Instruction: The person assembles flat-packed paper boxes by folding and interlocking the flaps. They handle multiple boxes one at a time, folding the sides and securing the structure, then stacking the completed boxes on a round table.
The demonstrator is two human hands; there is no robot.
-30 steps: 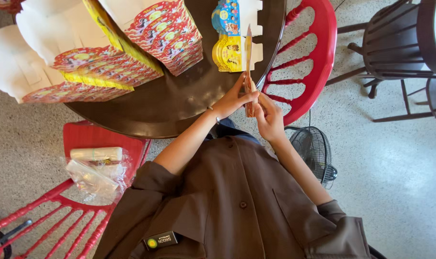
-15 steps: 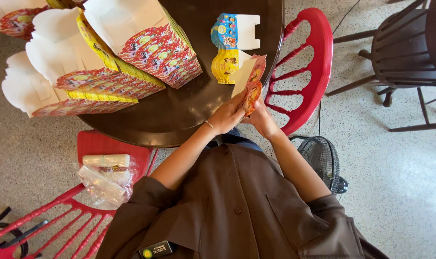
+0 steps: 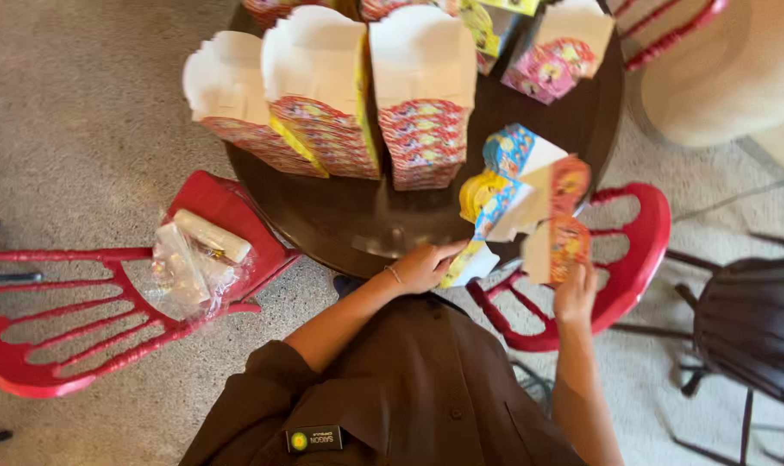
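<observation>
Left of frame: a red chair [image 3: 90,311] carries a clear plastic bag [image 3: 194,263] of wrapped items, near the table edge but apart from the hands.

Upper centre: three rows of nested paper boxes [image 3: 340,95], white inside and printed red and yellow outside, lie tipped on the dark round table [image 3: 340,216], mouths toward the top of the frame.

Centre: the left hand [image 3: 425,266] rests at the table's near edge, fingers closed on the lower corner of a flat-folded box blank [image 3: 504,207]. The blank runs from that corner up and to the right, its long axis diagonal and its blue and yellow printed end toward the upper right.

Right of centre: the right hand [image 3: 575,292], just off the table edge above a second red chair [image 3: 633,259], pinches the bottom edge of a partly opened box [image 3: 558,226]. This box stands nearly upright, long axis vertical, mouth toward the top of the frame.

Judgement on handling: thin printed card, very light, stiff along the panels but weak at the creases, easily crushed or torn. Its glossy face may slip. Best taken by panel edges or corners near a fold, as both hands do now, with light pressure.
</observation>
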